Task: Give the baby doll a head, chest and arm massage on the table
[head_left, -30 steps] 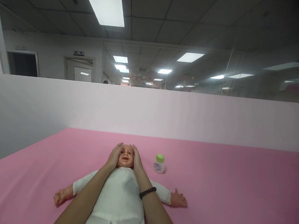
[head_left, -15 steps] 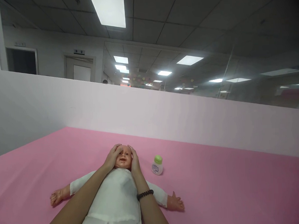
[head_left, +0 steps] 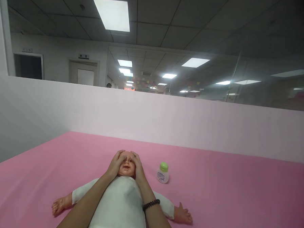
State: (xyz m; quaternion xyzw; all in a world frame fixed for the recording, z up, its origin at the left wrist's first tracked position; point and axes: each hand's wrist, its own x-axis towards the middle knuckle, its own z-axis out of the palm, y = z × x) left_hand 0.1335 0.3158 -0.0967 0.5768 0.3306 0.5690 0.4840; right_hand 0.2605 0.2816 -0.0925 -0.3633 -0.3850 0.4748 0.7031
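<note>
A baby doll [head_left: 118, 206] in a white outfit lies on its back with arms spread wide. My left hand [head_left: 117, 164] rests along one side of the doll's head [head_left: 126, 168], thumb over the brow near an eye. On the opposite side, my right hand [head_left: 137, 164] lies against the temple and forehead, its thumb by the other eye. Both hands are open, fingers laid along the head. The doll's mouth and nose show between them; the sides of its head are covered. My forearms pass over its body, and a dark coiled band [head_left: 151, 204] circles my right wrist.
A small clear bottle with a green cap [head_left: 163, 173] stands right of the doll's head. Pink padding [head_left: 229, 191] covers the surface. Behind it rises a low white wall [head_left: 152, 115] with glass above.
My right hand has shifted inward from the temple, with its thumb now nearer the doll's brow. My left hand stays on the head. The whole view has moved slightly.
</note>
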